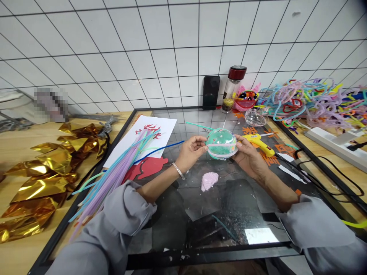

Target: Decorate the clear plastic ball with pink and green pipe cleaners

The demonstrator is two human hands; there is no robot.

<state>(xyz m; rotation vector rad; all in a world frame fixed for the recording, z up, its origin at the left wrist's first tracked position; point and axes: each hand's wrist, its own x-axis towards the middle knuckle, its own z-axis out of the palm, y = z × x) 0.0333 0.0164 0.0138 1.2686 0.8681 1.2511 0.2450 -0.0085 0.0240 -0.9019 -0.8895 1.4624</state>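
Note:
Above the middle of the dark glass panel (200,198), a shiny green ball (219,135) is held between both hands. Pale pink pipe cleaner strips (222,145) run across its front, and small coloured bits show on its surface. My left hand (192,149) pinches the ball's left side, at the end of the upper strip. On the right side, my right hand (248,152) grips the ball, its fingertips partly hidden behind it. A pale pink ridged piece (209,181) lies on the glass below the ball. A yellow glue gun (259,143) rests just beyond my right hand.
Purple and blue pipe cleaners (120,168) lie at left over white paper (160,124) and red cut-outs (151,168). Gold foil (46,175) is farther left. At the back stand a phone (211,93) and a bottle (231,89). Tangled pipe cleaners (298,101) and a power strip (338,147) lie right.

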